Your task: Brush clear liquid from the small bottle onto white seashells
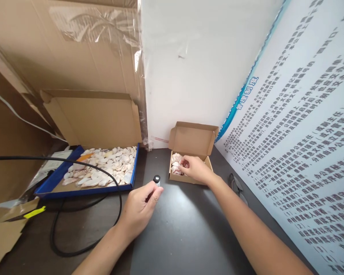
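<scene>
Our L hand (139, 205) grips 1 black-capped bottle (157, 179), cap up, prob. to avoid spills. The small box (183, 178) has its lid (195, 140) up, prob. for access; our R hand (199, 170) dips in among shells (176, 164); can't tell if its fingers (187, 159) pinch any. 2 boxes incl. the blue-edged box (80, 192); shells uncountable.

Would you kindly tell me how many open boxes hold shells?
2: the large blue-and-brown cardboard box at left, and the small brown cardboard box further right, with the right hand in it.
</scene>
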The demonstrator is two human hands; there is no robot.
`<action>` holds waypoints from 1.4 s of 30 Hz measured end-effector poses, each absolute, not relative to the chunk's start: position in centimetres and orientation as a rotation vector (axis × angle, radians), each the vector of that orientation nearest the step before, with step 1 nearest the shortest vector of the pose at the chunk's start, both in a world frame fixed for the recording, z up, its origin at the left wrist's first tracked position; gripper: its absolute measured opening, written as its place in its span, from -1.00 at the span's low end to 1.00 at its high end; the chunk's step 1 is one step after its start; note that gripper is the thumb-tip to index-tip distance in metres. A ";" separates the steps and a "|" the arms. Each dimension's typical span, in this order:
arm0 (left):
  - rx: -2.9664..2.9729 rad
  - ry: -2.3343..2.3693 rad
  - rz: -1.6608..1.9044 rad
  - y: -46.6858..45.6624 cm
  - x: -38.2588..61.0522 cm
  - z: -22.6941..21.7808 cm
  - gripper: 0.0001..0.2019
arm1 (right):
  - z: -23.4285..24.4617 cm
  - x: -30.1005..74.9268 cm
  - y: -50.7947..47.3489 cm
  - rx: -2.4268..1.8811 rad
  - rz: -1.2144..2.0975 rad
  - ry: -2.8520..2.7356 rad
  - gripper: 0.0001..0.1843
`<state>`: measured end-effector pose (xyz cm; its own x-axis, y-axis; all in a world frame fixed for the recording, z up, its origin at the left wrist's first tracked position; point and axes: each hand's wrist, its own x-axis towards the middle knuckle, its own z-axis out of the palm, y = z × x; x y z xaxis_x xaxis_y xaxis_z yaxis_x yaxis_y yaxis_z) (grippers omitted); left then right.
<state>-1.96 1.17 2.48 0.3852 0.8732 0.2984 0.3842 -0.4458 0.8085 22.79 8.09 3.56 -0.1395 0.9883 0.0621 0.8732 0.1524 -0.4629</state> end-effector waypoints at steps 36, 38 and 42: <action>1.956 1.129 0.944 1.8 -2.2 2.2 -0.70 | 6.4 25.9 8.8 -2.330 0.139 -2.417 -0.71; 1.966 1.141 0.944 1.8 -2.2 2.3 -0.69 | 6.5 26.0 9.0 -2.405 0.077 -2.428 -0.68; 1.963 1.162 0.966 1.8 -2.2 2.6 -0.66 | 6.2 25.6 8.9 -2.468 -0.011 -2.476 -0.66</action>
